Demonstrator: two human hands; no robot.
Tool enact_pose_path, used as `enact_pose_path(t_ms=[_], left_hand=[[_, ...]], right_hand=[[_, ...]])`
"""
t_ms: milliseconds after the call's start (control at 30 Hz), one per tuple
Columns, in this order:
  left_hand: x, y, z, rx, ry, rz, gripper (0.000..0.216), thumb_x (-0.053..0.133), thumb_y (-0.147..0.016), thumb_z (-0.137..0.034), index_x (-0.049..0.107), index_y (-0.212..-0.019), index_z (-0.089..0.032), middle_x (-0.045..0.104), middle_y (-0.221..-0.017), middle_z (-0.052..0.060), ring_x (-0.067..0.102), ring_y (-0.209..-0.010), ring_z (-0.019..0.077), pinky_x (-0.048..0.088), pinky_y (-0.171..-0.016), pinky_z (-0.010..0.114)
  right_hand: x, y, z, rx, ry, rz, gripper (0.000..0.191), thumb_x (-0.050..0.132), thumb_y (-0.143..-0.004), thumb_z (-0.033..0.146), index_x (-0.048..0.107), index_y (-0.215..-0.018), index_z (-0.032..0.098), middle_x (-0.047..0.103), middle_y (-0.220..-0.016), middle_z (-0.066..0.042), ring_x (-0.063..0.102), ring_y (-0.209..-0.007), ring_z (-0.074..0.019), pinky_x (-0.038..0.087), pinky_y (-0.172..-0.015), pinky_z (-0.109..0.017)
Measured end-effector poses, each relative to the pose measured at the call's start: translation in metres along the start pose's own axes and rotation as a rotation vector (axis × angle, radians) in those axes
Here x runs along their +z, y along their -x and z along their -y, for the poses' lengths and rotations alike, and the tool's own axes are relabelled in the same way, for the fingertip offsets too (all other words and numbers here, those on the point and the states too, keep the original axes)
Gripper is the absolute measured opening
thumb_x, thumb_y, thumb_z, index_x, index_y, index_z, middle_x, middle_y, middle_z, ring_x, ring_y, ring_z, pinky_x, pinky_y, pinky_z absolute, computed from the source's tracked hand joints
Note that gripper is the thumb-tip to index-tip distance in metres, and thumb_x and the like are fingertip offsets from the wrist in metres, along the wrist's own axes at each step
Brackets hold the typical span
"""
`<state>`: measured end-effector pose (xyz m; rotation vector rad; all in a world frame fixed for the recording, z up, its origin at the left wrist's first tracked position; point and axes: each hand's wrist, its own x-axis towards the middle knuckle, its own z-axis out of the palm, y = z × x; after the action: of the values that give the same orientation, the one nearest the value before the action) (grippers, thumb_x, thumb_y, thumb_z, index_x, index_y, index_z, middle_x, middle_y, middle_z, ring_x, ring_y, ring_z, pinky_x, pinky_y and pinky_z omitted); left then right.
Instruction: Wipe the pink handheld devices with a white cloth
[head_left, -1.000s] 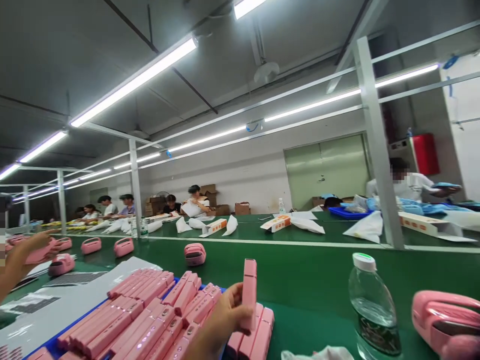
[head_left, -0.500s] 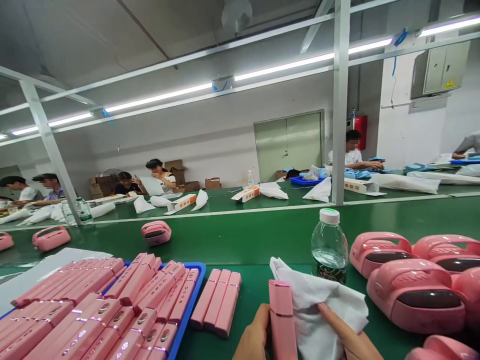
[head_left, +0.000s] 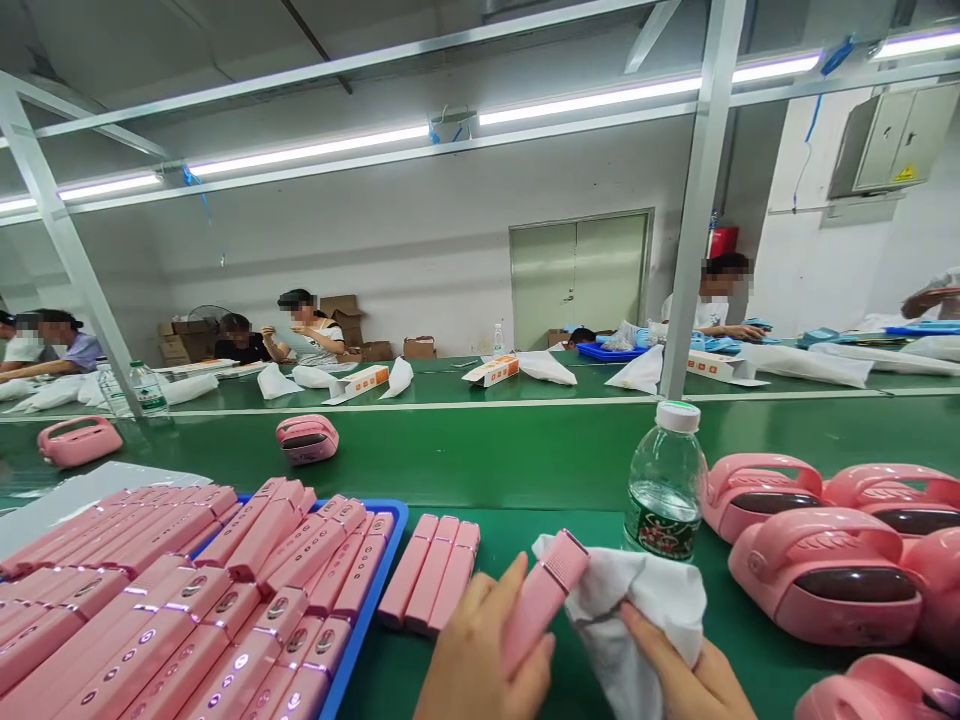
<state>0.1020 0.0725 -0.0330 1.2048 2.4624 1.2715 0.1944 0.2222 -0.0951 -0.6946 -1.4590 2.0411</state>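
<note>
We held the pink bar-shaped device (head_left: 538, 598) tilted in our left hand (head_left: 480, 665), fingers closed around its lower end, its top lying on the white cloth (head_left: 637, 610) pinched in our right hand (head_left: 686, 680). A loose grip could have dropped it onto the green belt (head_left: 525, 470), and a wide wipe might have tipped the water bottle (head_left: 666, 485) just behind.

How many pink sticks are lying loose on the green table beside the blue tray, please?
3: they lie side by side on the green table, left, middle and right, just right of the blue tray.
</note>
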Motion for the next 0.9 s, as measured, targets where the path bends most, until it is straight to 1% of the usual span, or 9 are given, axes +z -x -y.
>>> enact_pose_path(t_ms=[100, 167, 233, 333, 400, 500, 567, 667, 900], left_hand=[[-0.018, 0.003, -0.002, -0.068, -0.022, -0.096, 0.037, 0.055, -0.067, -0.024, 0.062, -0.102, -0.015, 0.059, -0.098, 0.010, 0.056, -0.092, 0.0255, 0.040, -0.085, 0.039], [-0.025, 0.005, -0.006, -0.124, -0.039, -0.129, 0.027, 0.059, -0.063, -0.020, 0.061, -0.090, -0.018, 0.061, -0.093, 0.006, 0.056, -0.089, 0.0250, 0.040, -0.081, 0.038], [-0.025, 0.006, -0.008, -0.114, -0.060, -0.121, 0.025, 0.060, -0.059, -0.017, 0.059, -0.084, -0.019, 0.061, -0.086, 0.004, 0.055, -0.083, 0.0241, 0.039, -0.076, 0.037], [-0.009, 0.004, -0.008, 0.044, 0.028, -0.059, 0.010, 0.058, -0.065, -0.024, 0.055, -0.073, -0.019, 0.054, -0.080, 0.004, 0.052, -0.079, 0.0223, 0.038, -0.072, 0.035], [0.007, -0.003, -0.008, 0.098, 0.210, -0.018, 0.019, 0.056, -0.071, -0.035, 0.050, -0.066, -0.018, 0.053, -0.082, 0.005, 0.051, -0.078, 0.0204, 0.038, -0.071, 0.033], [0.029, -0.018, -0.012, 0.029, 0.416, 0.021, 0.021, 0.055, -0.071, -0.033, 0.043, -0.061, -0.019, 0.049, -0.065, 0.000, 0.042, -0.059, 0.0133, 0.034, -0.056, 0.027], [0.040, -0.028, -0.014, -0.009, 0.427, -0.002, 0.019, 0.054, -0.067, -0.026, 0.038, -0.057, -0.020, 0.038, -0.053, -0.005, 0.032, -0.050, 0.0101, 0.027, -0.048, 0.025], [0.050, -0.039, -0.014, -0.021, 0.394, -0.079, 0.020, 0.051, -0.064, -0.024, 0.034, -0.053, -0.021, 0.031, -0.049, -0.007, 0.029, -0.047, 0.0089, 0.024, -0.046, 0.024], [0.059, -0.050, -0.010, -0.052, 0.380, -0.140, 0.019, 0.052, -0.061, -0.021, 0.037, -0.049, -0.020, 0.034, -0.044, -0.007, 0.031, -0.041, 0.0074, 0.023, -0.042, 0.023]], right_hand=[[-0.008, -0.007, 0.001, 0.001, -0.092, -0.156, 0.060, 0.072, -0.061, 0.051, 0.058, -0.106, 0.013, 0.067, -0.097, -0.006, 0.056, -0.104, -0.0230, 0.049, -0.073, -0.013], [-0.010, -0.009, 0.001, -0.003, -0.138, -0.206, 0.058, 0.073, -0.060, 0.049, 0.058, -0.105, 0.015, 0.067, -0.099, -0.006, 0.057, -0.102, -0.0233, 0.050, -0.071, -0.014], [-0.009, -0.009, 0.001, -0.021, -0.155, -0.192, 0.056, 0.073, -0.061, 0.048, 0.058, -0.105, 0.016, 0.066, -0.101, -0.005, 0.057, -0.102, -0.0225, 0.050, -0.072, -0.014], [-0.003, -0.007, 0.005, -0.047, -0.159, -0.137, 0.060, 0.072, -0.065, 0.046, 0.053, -0.113, 0.016, 0.065, -0.104, -0.006, 0.056, -0.103, -0.0236, 0.050, -0.074, -0.018], [0.001, -0.004, 0.009, -0.059, -0.188, -0.104, 0.066, 0.072, -0.064, 0.045, 0.049, -0.119, 0.015, 0.064, -0.105, -0.007, 0.056, -0.103, -0.0248, 0.050, -0.076, -0.022], [0.006, 0.002, 0.017, -0.067, -0.247, -0.083, 0.075, 0.075, -0.061, 0.044, 0.045, -0.122, 0.014, 0.065, -0.103, -0.008, 0.055, -0.104, -0.0259, 0.049, -0.079, -0.025], [0.008, 0.005, 0.021, -0.060, -0.267, -0.083, 0.075, 0.075, -0.060, 0.043, 0.045, -0.121, 0.013, 0.065, -0.102, -0.008, 0.054, -0.105, -0.0269, 0.049, -0.079, -0.027], [0.008, 0.007, 0.023, -0.053, -0.288, -0.084, 0.067, 0.073, -0.064, 0.042, 0.048, -0.119, 0.013, 0.064, -0.104, -0.009, 0.053, -0.106, -0.0270, 0.049, -0.080, -0.029], [0.010, 0.013, 0.027, 0.012, -0.356, -0.059, 0.048, 0.069, -0.071, 0.036, 0.055, -0.115, 0.023, 0.064, -0.105, -0.003, 0.055, -0.103, -0.0215, 0.050, -0.076, -0.023]])
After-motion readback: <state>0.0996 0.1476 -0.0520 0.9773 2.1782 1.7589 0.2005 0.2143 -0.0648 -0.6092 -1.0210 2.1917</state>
